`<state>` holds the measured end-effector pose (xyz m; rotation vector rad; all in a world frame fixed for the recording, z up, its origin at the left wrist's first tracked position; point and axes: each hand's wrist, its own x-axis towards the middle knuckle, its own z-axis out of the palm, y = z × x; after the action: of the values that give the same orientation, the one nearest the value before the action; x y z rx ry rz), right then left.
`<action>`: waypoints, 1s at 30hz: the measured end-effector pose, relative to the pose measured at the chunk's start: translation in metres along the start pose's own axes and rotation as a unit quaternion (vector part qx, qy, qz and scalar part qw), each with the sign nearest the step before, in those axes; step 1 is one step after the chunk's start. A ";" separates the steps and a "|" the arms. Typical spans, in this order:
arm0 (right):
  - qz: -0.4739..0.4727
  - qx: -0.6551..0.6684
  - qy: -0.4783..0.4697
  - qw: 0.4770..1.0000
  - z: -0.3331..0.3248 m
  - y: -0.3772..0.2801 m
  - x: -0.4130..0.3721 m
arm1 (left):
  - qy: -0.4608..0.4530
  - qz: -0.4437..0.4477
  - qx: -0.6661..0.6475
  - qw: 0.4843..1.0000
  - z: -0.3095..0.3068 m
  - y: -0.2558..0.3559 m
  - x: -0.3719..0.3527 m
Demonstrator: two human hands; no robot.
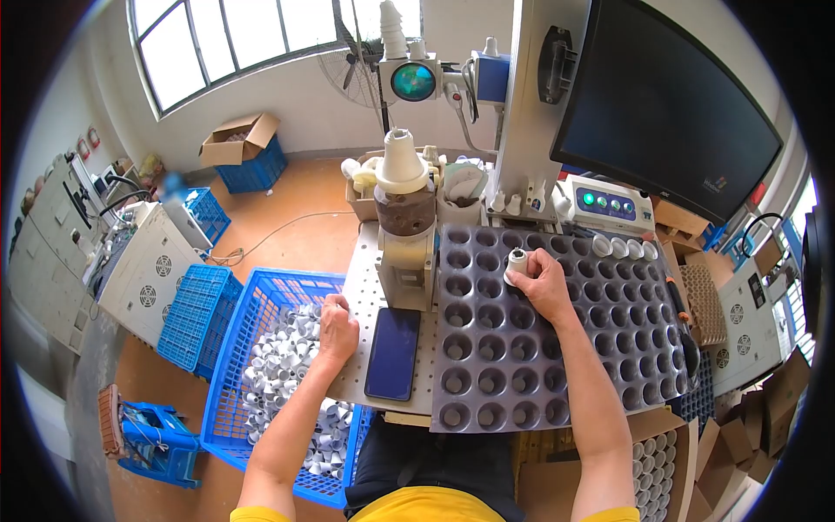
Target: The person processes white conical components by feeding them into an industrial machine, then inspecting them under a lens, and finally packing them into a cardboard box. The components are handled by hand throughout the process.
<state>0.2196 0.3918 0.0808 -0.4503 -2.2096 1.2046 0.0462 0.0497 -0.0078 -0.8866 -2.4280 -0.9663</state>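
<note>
My right hand (543, 283) grips a small white tapered plastic part (517, 264) between thumb and fingers. It is over the upper part of a dark grey tray (439, 326) with rows of round pockets. My left hand (337, 331) is closed, knuckles up, at the left edge of the perforated work plate (358, 283). What its fingers may hold is hidden. Below that hand stands a blue crate (228, 383) filled with white cup-shaped plastic parts (283, 370). A larger white cone (400, 163) sits on a fixture (405, 261) between my hands.
A dark phone (392, 355) lies beside the fixture. Several white cups (619, 249) sit in the tray's far right pockets. A machine column with lens head (412, 81), a control box (609, 204) and a monitor (670, 104) stand behind. An open carton (654, 470) holds white cups at lower right.
</note>
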 end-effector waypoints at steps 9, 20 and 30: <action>-0.009 -0.014 0.002 1.000 0.000 0.002 -0.001 | 0.003 -0.015 -0.018 1.000 -0.003 0.006 0.000; -0.016 -0.013 0.004 1.000 -0.001 0.001 -0.001 | -0.001 -0.023 -0.016 1.000 -0.001 0.001 -0.001; 0.031 0.107 0.048 0.993 -0.004 0.014 0.005 | 0.004 -0.104 -0.179 0.978 -0.043 0.006 0.105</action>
<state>0.2189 0.4045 0.0721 -0.4817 -1.9720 1.4052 -0.0215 0.0657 0.0815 -0.7439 -2.4161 -1.5163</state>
